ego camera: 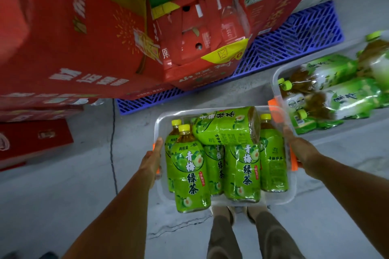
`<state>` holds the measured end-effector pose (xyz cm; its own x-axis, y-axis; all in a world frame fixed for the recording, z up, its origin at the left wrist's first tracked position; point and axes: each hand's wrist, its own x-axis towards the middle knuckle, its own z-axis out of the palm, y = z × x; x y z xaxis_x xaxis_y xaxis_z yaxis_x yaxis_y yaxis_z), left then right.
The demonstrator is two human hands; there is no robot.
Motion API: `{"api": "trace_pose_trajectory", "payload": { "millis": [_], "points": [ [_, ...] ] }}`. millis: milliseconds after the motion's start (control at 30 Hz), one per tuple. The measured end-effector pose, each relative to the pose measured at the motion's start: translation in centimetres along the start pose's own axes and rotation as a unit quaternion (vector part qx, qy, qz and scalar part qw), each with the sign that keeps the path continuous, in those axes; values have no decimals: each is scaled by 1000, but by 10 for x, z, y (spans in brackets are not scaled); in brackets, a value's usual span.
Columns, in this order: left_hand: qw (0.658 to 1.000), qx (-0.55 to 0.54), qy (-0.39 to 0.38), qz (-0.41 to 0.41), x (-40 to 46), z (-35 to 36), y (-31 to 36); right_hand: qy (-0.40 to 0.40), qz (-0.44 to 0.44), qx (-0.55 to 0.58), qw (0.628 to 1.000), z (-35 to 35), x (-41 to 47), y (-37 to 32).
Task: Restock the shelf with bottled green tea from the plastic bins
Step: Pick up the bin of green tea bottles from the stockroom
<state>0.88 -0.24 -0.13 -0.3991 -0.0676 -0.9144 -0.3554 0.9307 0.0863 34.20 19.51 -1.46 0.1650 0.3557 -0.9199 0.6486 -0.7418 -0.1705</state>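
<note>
The left hand (152, 159) grips the left rim of a clear plastic bin (280, 198), thumb on top of the edge beside an orange handle clip (154, 146), while the right hand (295, 145) clasps the opposite rim next to a second orange clip (294, 162); between them the bin is held off the grey concrete floor (63, 185), above the person's shoes and trouser legs (223, 235). Inside the bin lie bottles of green tea (242, 172) with bright green labels and yellow caps, lined up side by side with their caps pointing away from the person, and one more bottle (226, 127) rests crosswise on top of them near the far end. The nearest bottle on the left (189, 170) overhangs the bin's near edge. To the right, on the floor, sits a second clear bin (275, 78) filled with more green tea bottles (345, 96) lying on their sides, blurred. Ahead stands a stack of red cartons (63, 48) on a blue plastic pallet (290, 38); one opened carton (200, 33) shows green and red packaging within. A low red box (33, 141) lies on the floor at the far left.
</note>
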Motion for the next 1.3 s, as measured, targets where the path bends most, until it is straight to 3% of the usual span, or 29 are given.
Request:
{"api": "trace_pose_trajectory", "payload": {
  "millis": [200, 467, 700, 867, 1000, 1133, 1300],
  "points": [
    [1000, 18, 2, 7, -87, -10, 7, 18, 5, -11, 1000, -61, -74, 8],
    [995, 40, -4, 91, -221, -26, 34, 4, -21, 44, 999, -137, -189, 24],
    [974, 109, 7, 200, -331, -29, 52, 127, -74, 176, 973, -177, -299, 70],
    [955, 152, 3, 254, -399, -18, 51, 179, -21, 288, 940, -186, -358, 140],
    [929, 226, -26, 291, -444, 5, 46, 218, 30, 376, 900, -186, -401, 200],
    [902, 313, -45, 295, -486, 51, 32, 236, 90, 518, 817, -177, -427, 275],
    [836, 431, -58, 333, -533, 128, 2, 235, 141, 618, 737, -154, -411, 402]
  ]
}}
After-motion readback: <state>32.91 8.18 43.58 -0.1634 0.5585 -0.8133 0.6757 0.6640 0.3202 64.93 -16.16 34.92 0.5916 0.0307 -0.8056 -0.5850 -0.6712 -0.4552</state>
